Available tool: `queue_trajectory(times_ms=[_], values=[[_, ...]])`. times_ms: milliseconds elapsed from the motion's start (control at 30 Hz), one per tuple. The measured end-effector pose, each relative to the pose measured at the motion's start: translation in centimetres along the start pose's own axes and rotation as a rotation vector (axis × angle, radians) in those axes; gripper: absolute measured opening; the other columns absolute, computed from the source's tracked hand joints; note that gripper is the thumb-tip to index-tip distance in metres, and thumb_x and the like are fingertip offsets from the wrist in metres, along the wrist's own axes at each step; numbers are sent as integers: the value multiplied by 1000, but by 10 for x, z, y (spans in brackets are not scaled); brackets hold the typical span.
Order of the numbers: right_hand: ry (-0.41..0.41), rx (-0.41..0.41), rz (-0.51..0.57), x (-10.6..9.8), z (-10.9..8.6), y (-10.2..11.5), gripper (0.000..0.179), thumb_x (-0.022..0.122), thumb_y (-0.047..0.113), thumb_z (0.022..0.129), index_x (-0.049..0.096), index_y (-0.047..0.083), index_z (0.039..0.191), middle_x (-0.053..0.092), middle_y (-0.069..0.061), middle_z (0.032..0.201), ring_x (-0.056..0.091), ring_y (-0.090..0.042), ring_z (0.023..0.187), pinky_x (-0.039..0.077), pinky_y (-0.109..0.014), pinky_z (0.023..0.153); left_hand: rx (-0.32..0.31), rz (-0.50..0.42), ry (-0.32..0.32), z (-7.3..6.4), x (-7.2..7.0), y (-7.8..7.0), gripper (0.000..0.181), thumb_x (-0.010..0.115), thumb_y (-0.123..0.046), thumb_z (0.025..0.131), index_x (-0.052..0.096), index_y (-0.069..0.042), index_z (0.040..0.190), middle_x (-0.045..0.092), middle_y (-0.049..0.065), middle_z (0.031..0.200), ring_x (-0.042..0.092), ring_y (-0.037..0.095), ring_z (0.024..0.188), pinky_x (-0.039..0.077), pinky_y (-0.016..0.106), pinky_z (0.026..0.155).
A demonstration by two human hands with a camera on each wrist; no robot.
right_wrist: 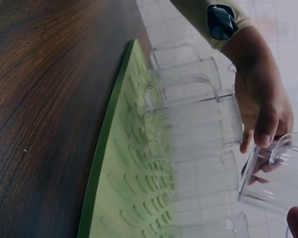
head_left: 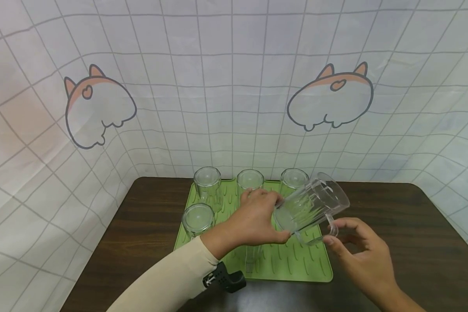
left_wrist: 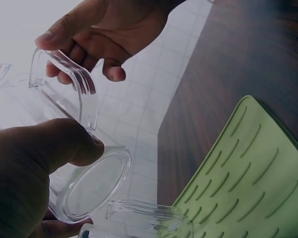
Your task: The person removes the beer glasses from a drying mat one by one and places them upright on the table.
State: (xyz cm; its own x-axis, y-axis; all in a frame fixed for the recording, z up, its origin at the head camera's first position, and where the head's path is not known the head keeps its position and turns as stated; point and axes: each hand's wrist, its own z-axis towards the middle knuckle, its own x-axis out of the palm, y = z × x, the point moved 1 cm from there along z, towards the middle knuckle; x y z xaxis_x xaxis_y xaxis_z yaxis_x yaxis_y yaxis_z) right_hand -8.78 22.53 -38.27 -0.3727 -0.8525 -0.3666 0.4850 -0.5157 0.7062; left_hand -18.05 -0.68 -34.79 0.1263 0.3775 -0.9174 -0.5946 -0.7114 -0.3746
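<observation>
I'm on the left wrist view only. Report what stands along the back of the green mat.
Observer: Three clear mugs, upside down in a row.
Operator: Now give me the mat's front-left area.
Observer: Another upside-down mug on the mat, its lower part hidden behind the left arm.
Operator: Tell me where the held mug's mouth points; it's cut off here.
Observer: The head view shows the held mug slanted, mouth toward the upper right of the picture.

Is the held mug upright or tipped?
Tipped: in the head view the mug slants, base at the left hand, mouth up to the right.
</observation>
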Motion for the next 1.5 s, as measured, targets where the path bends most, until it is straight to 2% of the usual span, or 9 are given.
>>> queue_trajectory(times_ms=[333,433,667,767,933,1133,1333,1500], values=[[122,-108,14,3,5,10,36,80,-14,80,69,3,110,67,-5,111,68,-2,92,52,-15,82,2,-5,7,2,2,-2,69,84,-49,80,61,-14,135,64,-7,123,49,21,129,15,60,116],[157,-123,17,3,6,11,34,78,-14,81,67,2,110,68,-2,111,67,-2,95,52,-15,84,3,0,7,3,3,-3,71,85,-51,79,60,-15,135,64,-7,122,50,21,126,14,60,116],[247,-185,79,6,7,15,43,78,-16,80,64,3,116,67,-4,106,69,-8,92,54,-18,81,-7,17,5,3,4,-3,73,88,-53,76,60,-16,133,64,-10,118,51,19,123,14,59,116],[283,-211,118,8,7,16,41,78,-12,83,63,4,118,66,-3,106,69,-12,92,55,-20,81,-12,23,7,4,4,-4,73,89,-53,75,61,-16,132,64,-9,117,52,20,122,15,61,115],[296,-216,129,9,6,18,34,75,-9,88,63,7,115,67,1,108,69,-12,93,55,-20,81,-21,29,16,5,5,-5,73,89,-54,75,61,-17,130,65,-9,116,52,20,122,14,61,115],[304,-201,91,10,7,19,45,73,-23,80,62,9,110,68,4,106,68,-7,94,55,-20,80,-29,28,26,6,7,-5,75,89,-55,75,60,-17,132,66,-11,116,52,20,123,14,61,116],[281,-237,90,12,6,21,36,73,-16,85,64,8,110,68,1,103,69,-10,91,54,-17,81,-29,28,29,6,8,-5,74,87,-55,77,59,-18,134,65,-11,111,53,19,121,16,59,116],[291,-248,73,9,6,19,37,74,-16,84,64,9,109,67,3,105,69,-9,94,53,-17,83,-30,26,34,5,6,-6,71,87,-54,78,60,-18,133,65,-11,112,53,20,121,17,58,116]])
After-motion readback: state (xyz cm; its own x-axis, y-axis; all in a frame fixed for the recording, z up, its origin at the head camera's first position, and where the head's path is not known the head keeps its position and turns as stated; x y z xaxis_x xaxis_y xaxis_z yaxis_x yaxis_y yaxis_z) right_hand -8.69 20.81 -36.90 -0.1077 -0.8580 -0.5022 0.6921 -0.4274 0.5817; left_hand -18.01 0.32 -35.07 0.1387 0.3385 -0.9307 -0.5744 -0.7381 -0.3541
